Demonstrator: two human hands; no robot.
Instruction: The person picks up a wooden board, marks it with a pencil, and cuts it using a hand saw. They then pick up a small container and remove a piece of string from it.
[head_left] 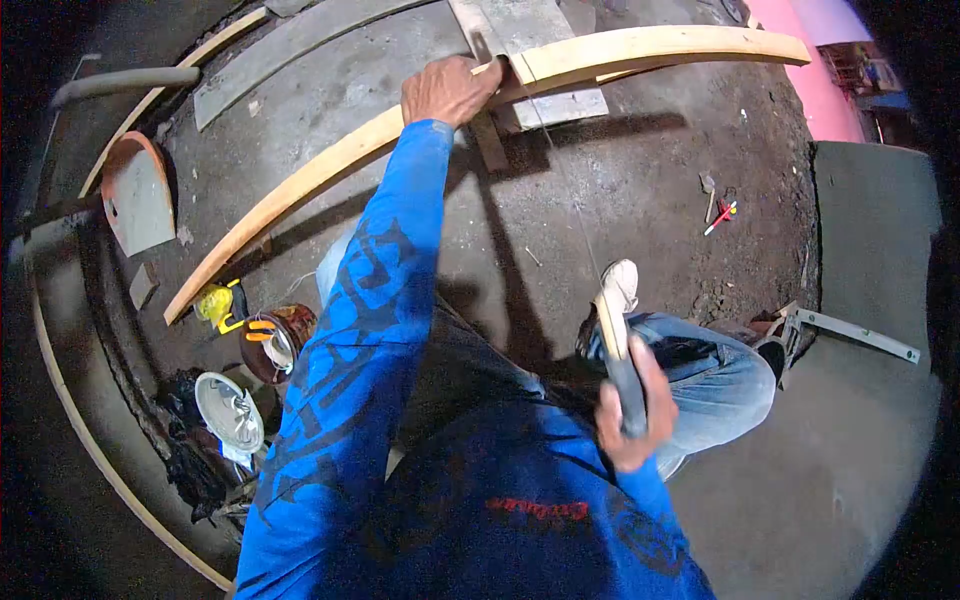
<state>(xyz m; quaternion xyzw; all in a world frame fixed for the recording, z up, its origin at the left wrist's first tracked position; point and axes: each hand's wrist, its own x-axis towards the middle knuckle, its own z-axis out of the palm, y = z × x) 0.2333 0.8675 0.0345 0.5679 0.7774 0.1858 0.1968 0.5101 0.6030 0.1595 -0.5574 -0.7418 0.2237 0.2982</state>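
A long pale wooden board (330, 170) stretches across the upper view, looking curved, from the lower left to the upper right. My left hand (452, 90) grips it near its middle, fingers wrapped over the edge. Closed around a dark handle with a pale wooden part (617, 350) is my right hand (637, 405), low on the right beside my bent knee. From that handle a thin, dark blade or line (577, 205) runs up to the board, just right of my left hand. Whether it cuts into the wood is too small to tell.
Flat boards (560, 105) lie under the long board. At the left are an orange-rimmed piece (138, 195), a bucket (230, 410) and a container with orange-handled tools (275, 340). A red marker (720, 218) and a metal level (860, 335) lie at the right.
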